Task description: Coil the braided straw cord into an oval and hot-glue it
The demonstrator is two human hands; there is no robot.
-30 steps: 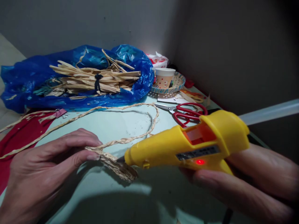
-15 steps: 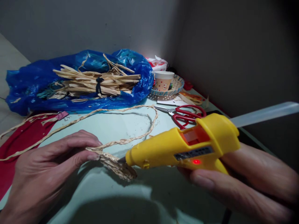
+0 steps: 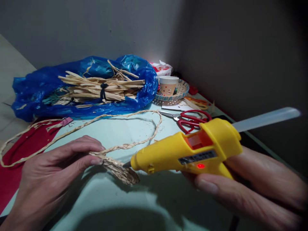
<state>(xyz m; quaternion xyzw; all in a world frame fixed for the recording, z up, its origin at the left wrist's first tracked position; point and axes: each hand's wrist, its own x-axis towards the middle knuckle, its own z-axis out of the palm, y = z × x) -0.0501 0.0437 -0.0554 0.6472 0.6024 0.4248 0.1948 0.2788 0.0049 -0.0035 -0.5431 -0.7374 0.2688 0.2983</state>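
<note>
My left hand [image 3: 57, 173] pinches the near end of a coiled piece of twisted straw cord [image 3: 121, 171] between thumb and fingers. From the pinch a loose length of the cord [image 3: 160, 123] loops over the table and back to the left. My right hand [image 3: 250, 186] is wrapped round the handle of a yellow glue gun [image 3: 187, 150]. A red light glows on the gun's side and a translucent glue stick [image 3: 269, 119] sticks out of its back. The gun's metal nozzle rests at the upper edge of the coil, close to my left fingertips.
Behind lies a blue plastic bag [image 3: 29, 96] with a tied bundle of straw strips [image 3: 89, 86]. Red-handled scissors [image 3: 192, 118] lie behind the gun. A paper cup [image 3: 168, 86] stands in a woven tray [image 3: 184, 89]. Red cloth [image 3: 26, 144] with a pink clip [image 3: 65, 122] is at left.
The view has shifted slightly. The glue gun's nozzle has moved a little left along the coil. Both hands keep their hold.
</note>
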